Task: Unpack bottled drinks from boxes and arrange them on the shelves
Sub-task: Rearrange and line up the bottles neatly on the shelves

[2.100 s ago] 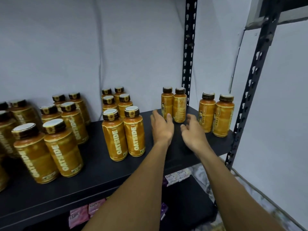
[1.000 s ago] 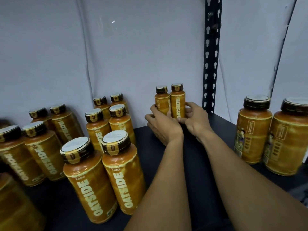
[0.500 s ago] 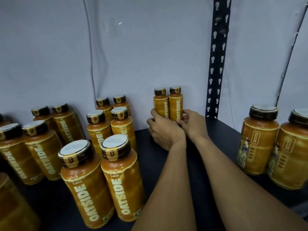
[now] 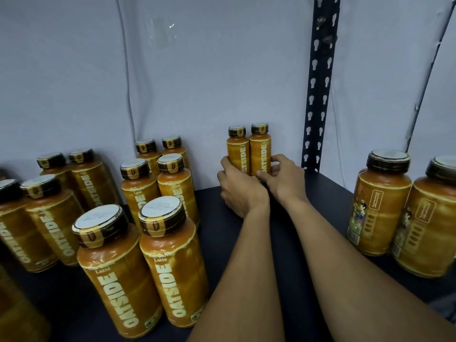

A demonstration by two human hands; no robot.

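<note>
The left hand is curled round the lower body of the left bottle. The right hand wraps thumb and fingers round the right bottle beside it. The two bottles stand upright and touching, with both hands close together at their bases.

Two seconds back this pair stood further forward on the shelf, and the hands were flat and only reaching for it. Since then the hands have closed on the pair and slid it away from the person. It now stands at the back, seemingly right up against the wall, just left of the slotted upright beyond the right hand. Both labels now show their lettering to the front, which they did not appear to do at first.

I judge this pair as good as placed. What remains is to let go and draw back, and these slim, tall bottles could tip if a finger drags on them.

Left of the left hand stand more of the same bottles in pairs, the front pair close by the left forearm. Well apart to the right of the right hand, another pair shows its back labels and probably wants turning next. The boxes are out of view.
</note>
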